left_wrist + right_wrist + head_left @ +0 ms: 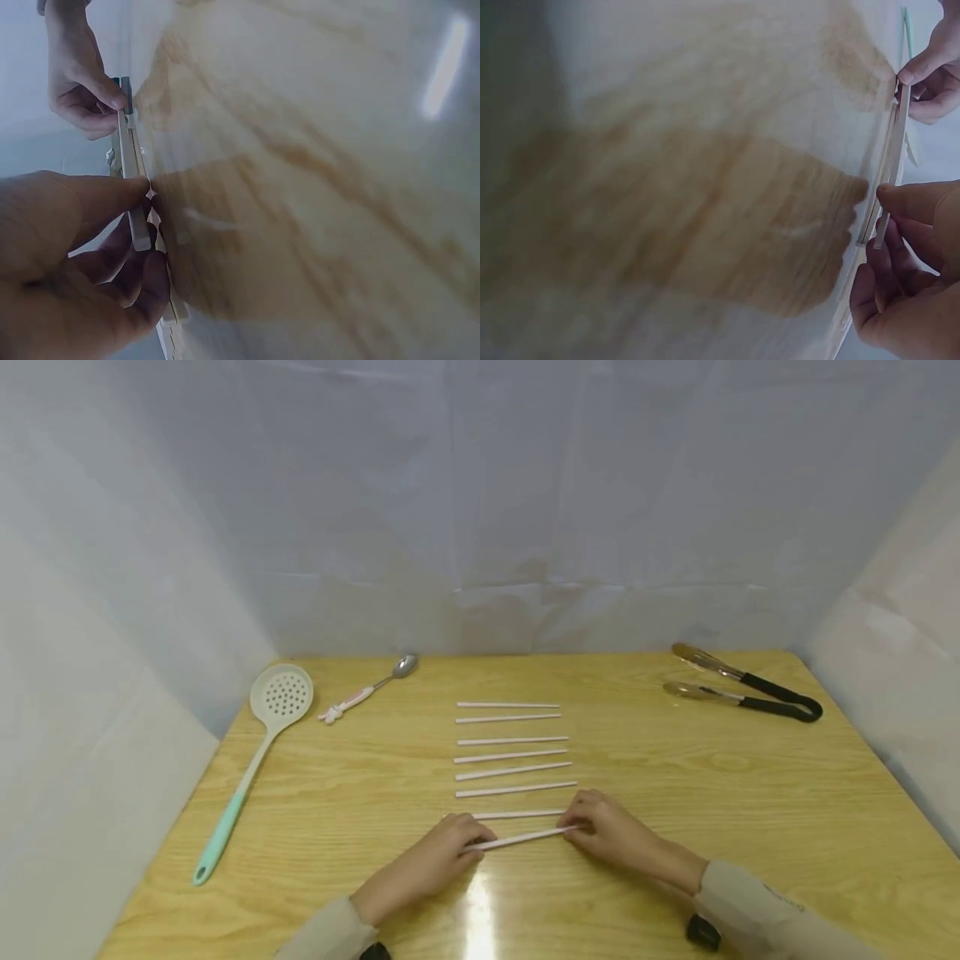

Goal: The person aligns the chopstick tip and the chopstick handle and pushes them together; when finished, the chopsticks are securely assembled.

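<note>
Both hands hold one white chopstick (525, 838) by its two ends, low over the near part of the wooden table. My left hand (448, 853) pinches the thicker end between thumb and fingers; in the left wrist view that blunt end (140, 236) sticks out past the thumb. At the thinner end, my right hand (609, 831) pinches with thumb and fingertips, also seen in the right wrist view with the chopstick tip (881, 236) between them. Just beyond lies another chopstick (517, 815), its ends partly covered by the hands.
Several white chopsticks (513, 789) lie in a row of near-parallel lines farther back. A skimmer (258, 752) with a mint handle lies at left, a spoon (360, 696) with a pink handle behind it. Black-handled tongs (772, 697) lie at back right. White sheets (525, 510) surround the table (750, 793).
</note>
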`<action>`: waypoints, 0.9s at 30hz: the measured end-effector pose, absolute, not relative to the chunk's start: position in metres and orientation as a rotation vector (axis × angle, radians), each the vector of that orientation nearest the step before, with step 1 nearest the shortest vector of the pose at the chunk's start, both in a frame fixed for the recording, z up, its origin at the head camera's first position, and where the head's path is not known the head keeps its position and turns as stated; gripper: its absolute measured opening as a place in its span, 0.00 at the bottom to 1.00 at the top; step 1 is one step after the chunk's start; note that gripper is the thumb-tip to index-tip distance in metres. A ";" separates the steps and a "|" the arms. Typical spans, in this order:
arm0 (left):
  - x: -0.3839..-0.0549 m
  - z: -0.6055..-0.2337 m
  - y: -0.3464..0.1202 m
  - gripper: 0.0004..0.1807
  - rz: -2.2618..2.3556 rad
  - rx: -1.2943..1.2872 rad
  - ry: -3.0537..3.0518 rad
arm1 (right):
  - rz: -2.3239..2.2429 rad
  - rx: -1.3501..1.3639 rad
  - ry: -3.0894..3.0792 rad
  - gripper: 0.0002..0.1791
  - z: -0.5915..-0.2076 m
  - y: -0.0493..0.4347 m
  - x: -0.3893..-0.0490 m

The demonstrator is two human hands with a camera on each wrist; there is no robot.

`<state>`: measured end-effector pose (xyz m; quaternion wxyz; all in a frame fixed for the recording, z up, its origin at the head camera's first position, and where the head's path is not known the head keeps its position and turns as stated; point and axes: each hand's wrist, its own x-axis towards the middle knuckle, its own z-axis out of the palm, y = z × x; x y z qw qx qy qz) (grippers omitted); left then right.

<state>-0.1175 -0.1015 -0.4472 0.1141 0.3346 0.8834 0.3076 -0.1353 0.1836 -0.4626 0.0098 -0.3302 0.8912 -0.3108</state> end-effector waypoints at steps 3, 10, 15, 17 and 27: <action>-0.120 -0.447 -0.101 0.10 0.892 0.993 2.590 | -0.977 -0.975 2.763 0.03 -0.462 0.183 -0.136; -0.124 -0.447 -0.100 0.08 0.883 0.956 2.568 | -1.023 -0.898 2.732 0.03 -0.463 0.183 -0.137; -0.125 -0.445 -0.101 0.09 0.869 0.942 2.545 | -1.033 -0.904 2.733 0.03 -0.464 0.182 -0.137; -0.125 -0.445 -0.102 0.09 0.864 0.932 2.542 | -1.035 -0.907 2.736 0.03 -0.463 0.182 -0.136; -0.125 -0.439 -0.105 0.11 0.919 0.911 2.522 | -1.085 -0.851 2.711 0.04 -0.458 0.186 -0.137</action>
